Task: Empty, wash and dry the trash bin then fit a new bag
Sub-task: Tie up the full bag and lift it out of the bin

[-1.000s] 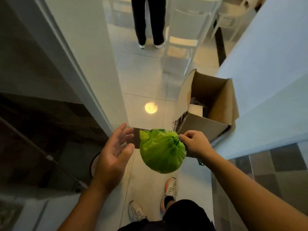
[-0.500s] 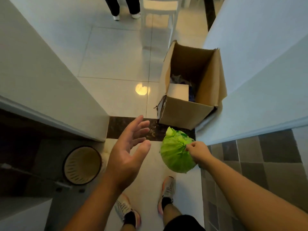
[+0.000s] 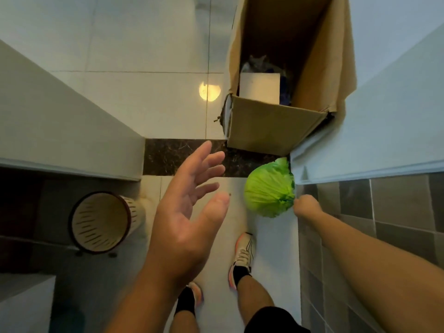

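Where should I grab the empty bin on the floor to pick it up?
Grip the bin by its rim, coming from above: it stands mouth up, nothing shows inside, and the open edge lets fingers hook over. The left hand is free and nearer.

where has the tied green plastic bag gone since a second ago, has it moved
Yes. The tied green plastic bag is lower, nearer the white wall corner, below the open cardboard box.
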